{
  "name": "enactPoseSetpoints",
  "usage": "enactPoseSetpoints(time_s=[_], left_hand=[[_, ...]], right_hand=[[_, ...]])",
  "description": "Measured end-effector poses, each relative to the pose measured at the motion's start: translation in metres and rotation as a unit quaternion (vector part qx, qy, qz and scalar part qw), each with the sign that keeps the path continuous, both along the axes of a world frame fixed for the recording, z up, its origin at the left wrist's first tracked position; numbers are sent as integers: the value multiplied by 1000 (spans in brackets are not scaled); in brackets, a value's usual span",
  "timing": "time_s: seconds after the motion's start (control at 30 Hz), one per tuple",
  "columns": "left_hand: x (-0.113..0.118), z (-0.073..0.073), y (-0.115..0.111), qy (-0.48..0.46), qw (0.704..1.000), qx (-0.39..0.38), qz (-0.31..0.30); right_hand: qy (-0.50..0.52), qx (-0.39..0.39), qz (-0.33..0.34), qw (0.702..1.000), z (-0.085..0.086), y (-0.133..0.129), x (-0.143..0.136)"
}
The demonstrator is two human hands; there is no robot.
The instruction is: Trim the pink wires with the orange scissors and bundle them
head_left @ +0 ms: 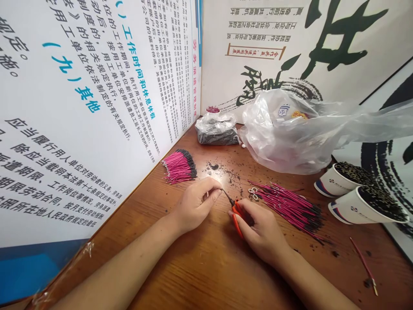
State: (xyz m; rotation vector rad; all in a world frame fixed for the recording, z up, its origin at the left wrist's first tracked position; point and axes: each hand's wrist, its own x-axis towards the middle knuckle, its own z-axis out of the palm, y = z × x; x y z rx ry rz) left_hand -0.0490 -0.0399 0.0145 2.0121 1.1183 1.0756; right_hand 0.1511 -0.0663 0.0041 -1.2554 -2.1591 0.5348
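My right hand is closed around a pair of orange-handled snips, whose narrow dark jaws point up and left. Their tip meets the fingertips of my left hand, where thumb and forefinger pinch together. Whatever is in that pinch is too small to make out. Right of the snips lies a loose pile of pink wires with black ends. A neater bundle of pink wires, also black at one end, rests beyond my left hand.
Two tilted paper cups of small black pieces lie at right. A large plastic bag and a smaller bag of black pieces sit at the back, near a small cup. One loose wire lies front right. Printed panels border the wooden table.
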Motion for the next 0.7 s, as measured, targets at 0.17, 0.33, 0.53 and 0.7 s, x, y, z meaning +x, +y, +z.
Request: enactPoseSetpoints(time_s=[0.17,0.33,0.53,0.7], left_hand=[[-1,1,1,10,1000,24,0],[-1,2,0,24,999,30,0],[-2,3,0,33,999,10,14],[-1,1,0,4,1000,-6,3]], right_hand=[[-9,5,3,1000,0,0,1],[-12,16,-9,1000,-3,0,4],[-2,19,-19,1000,-5,1,5],[-4,17,-23,1000,-4,0,4]])
